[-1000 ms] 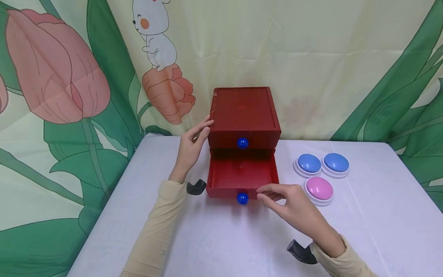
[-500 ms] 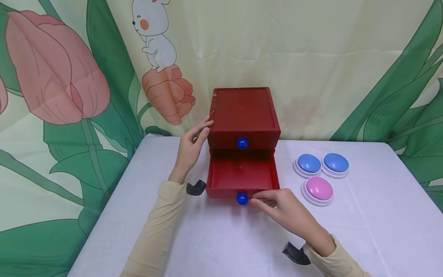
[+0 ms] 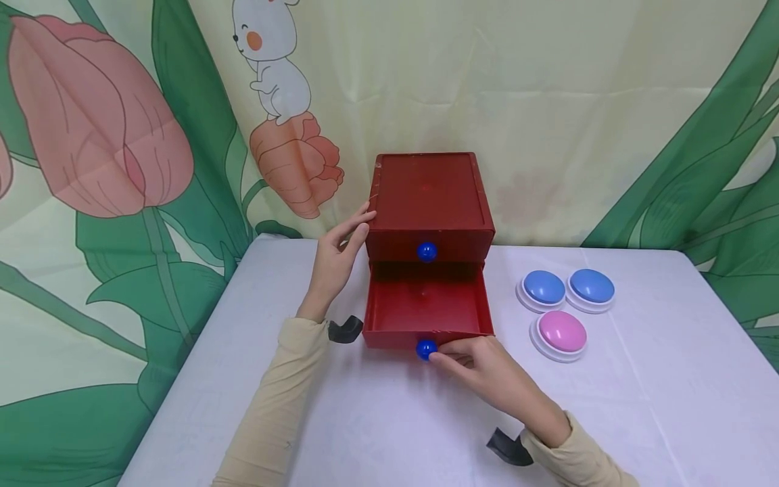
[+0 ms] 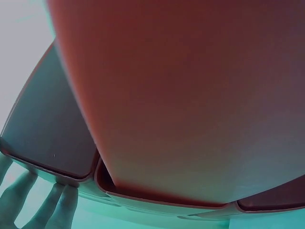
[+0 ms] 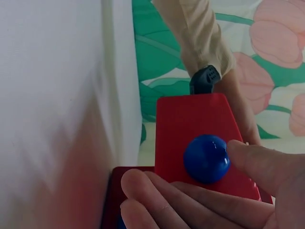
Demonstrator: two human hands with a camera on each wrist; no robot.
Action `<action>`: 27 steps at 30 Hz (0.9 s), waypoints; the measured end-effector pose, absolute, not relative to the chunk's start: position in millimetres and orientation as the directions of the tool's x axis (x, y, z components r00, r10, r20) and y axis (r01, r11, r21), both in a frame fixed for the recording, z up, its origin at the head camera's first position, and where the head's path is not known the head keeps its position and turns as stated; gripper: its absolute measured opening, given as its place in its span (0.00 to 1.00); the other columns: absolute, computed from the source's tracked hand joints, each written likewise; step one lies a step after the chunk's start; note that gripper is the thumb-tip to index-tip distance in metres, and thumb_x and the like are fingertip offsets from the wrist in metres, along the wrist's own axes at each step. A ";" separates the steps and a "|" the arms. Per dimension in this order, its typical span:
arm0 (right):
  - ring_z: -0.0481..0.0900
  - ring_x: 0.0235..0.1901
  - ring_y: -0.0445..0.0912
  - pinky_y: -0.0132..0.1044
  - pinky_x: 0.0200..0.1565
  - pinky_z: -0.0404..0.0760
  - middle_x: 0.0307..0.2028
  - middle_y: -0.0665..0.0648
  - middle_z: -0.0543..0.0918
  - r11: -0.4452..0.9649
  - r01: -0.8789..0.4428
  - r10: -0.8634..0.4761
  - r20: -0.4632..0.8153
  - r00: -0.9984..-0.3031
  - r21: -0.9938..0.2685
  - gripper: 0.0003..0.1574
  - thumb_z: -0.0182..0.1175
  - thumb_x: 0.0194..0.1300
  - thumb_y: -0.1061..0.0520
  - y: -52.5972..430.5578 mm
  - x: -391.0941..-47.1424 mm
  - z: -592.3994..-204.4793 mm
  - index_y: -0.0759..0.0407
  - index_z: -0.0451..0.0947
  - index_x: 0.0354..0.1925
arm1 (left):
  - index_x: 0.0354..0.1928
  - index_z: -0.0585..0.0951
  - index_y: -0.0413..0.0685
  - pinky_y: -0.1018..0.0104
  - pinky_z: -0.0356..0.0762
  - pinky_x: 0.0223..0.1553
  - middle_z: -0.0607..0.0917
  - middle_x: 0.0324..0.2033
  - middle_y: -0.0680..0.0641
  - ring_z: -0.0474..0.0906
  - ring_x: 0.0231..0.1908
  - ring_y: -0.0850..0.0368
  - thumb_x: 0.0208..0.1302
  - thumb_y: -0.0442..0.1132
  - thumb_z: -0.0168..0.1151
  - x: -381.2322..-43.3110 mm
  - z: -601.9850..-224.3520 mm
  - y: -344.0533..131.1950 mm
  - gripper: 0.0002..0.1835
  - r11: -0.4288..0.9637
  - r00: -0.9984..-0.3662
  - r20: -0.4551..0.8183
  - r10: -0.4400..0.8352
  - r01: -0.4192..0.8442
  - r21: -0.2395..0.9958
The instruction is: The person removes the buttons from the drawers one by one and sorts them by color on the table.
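A small red cabinet point(image 3: 429, 193) stands at the table's back with its lower drawer point(image 3: 426, 301) pulled out and its upper one closed. Each drawer front bears a blue ball knob. My left hand point(image 3: 335, 260) rests its fingertips on the cabinet's left side; its fingers point(image 4: 21, 195) also show at the lower left of the left wrist view. At the lower knob point(image 3: 426, 350) is my right hand point(image 3: 487, 372), its thumb tip at the knob's edge. In the right wrist view that knob point(image 5: 206, 159) lies between the thumb and the extended fingers.
Right of the cabinet lie two blue dome buttons point(image 3: 544, 287) and a pink dome button point(image 3: 562, 331), all on white bases. A printed curtain point(image 3: 535, 122) hangs behind the white table point(image 3: 201, 379). The upper knob point(image 3: 427, 252) sticks out above the drawer.
My right hand has slid left along the lower drawer's front until its fingertips reach the blue knob. The left hand, cabinet and drawer stay where they were.
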State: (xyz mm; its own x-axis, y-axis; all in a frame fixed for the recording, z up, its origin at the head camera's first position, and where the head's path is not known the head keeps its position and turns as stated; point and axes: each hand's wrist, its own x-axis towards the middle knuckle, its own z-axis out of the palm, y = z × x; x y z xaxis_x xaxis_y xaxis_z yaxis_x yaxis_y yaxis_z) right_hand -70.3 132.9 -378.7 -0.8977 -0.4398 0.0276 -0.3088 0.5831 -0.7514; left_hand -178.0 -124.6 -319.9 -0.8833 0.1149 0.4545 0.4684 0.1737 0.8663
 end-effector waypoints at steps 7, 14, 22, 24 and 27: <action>0.83 0.35 0.37 0.29 0.38 0.83 0.33 0.43 0.88 0.587 -0.260 -0.392 0.012 -0.920 -0.767 0.20 0.60 0.68 0.39 125.3 -69.2 -380.2 0.51 0.89 0.42 | 0.62 0.78 0.38 0.53 0.69 0.67 0.73 0.68 0.44 0.67 0.70 0.53 0.75 0.36 0.53 -178.6 -320.4 -124.5 0.18 0.169 -0.882 0.457 0.113 0.470 0.866; 0.81 0.31 0.36 0.30 0.34 0.81 0.25 0.42 0.85 0.597 -0.244 -0.373 0.004 -0.928 -0.764 0.19 0.60 0.68 0.38 119.5 -68.7 -382.3 0.47 0.88 0.33 | 0.62 0.78 0.37 0.52 0.69 0.67 0.72 0.69 0.42 0.67 0.70 0.52 0.75 0.36 0.53 -178.8 -320.0 -124.9 0.18 0.167 -0.878 0.464 0.118 0.479 0.862; 0.74 0.24 0.39 0.30 0.26 0.74 0.15 0.44 0.76 0.606 -0.231 -0.359 -0.002 -0.933 -0.761 0.23 0.61 0.68 0.38 116.3 -68.9 -383.5 0.48 0.82 0.22 | 0.62 0.78 0.37 0.50 0.69 0.67 0.72 0.69 0.42 0.67 0.70 0.51 0.75 0.36 0.53 -179.0 -319.9 -124.7 0.19 0.165 -0.879 0.461 0.117 0.475 0.864; 0.74 0.24 0.39 0.30 0.26 0.74 0.15 0.44 0.76 0.605 -0.233 -0.358 0.001 -0.934 -0.762 0.23 0.61 0.68 0.39 116.0 -69.3 -383.8 0.48 0.82 0.22 | 0.62 0.78 0.37 0.50 0.69 0.67 0.72 0.69 0.42 0.66 0.70 0.51 0.74 0.36 0.53 -179.2 -320.2 -124.7 0.19 0.163 -0.879 0.462 0.116 0.475 0.865; 0.76 0.25 0.39 0.30 0.28 0.76 0.17 0.43 0.78 0.602 -0.233 -0.355 0.006 -0.935 -0.764 0.20 0.61 0.68 0.40 115.7 -70.2 -384.4 0.48 0.84 0.24 | 0.62 0.78 0.38 0.50 0.69 0.67 0.72 0.69 0.42 0.66 0.70 0.52 0.74 0.36 0.53 -179.5 -320.7 -124.9 0.19 0.162 -0.880 0.462 0.115 0.475 0.865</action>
State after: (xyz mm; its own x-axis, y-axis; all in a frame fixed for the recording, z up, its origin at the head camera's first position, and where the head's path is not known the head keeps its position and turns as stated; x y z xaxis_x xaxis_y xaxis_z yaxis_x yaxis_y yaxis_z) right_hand -70.2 115.7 -384.4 -0.9350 -0.3545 0.0057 -0.2327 0.6015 -0.7642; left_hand -179.5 -124.9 -320.7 -0.8796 0.1152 0.4615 0.4750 0.1620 0.8649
